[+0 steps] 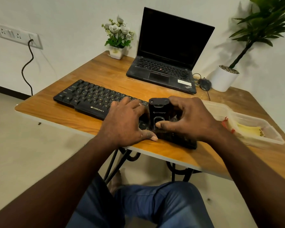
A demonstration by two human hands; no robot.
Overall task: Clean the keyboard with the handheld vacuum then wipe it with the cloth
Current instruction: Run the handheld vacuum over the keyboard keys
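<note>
The right hand (190, 120) grips the black handheld vacuum (158, 111), which stands upright on the right end of the keyboard (89, 99), thumb on its front. The left hand (125, 124) lies flat on the keys at nine o'clock from it. An open laptop (169, 51) sits at twelve on the desk (56, 116). At three, a clear container (219, 111) holds a yellow cloth (248, 129).

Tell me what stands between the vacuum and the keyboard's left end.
The left hand rests flat on the keyboard right beside the vacuum, which the right hand grips. Past that hand, nothing else visible lies in the way.
</note>
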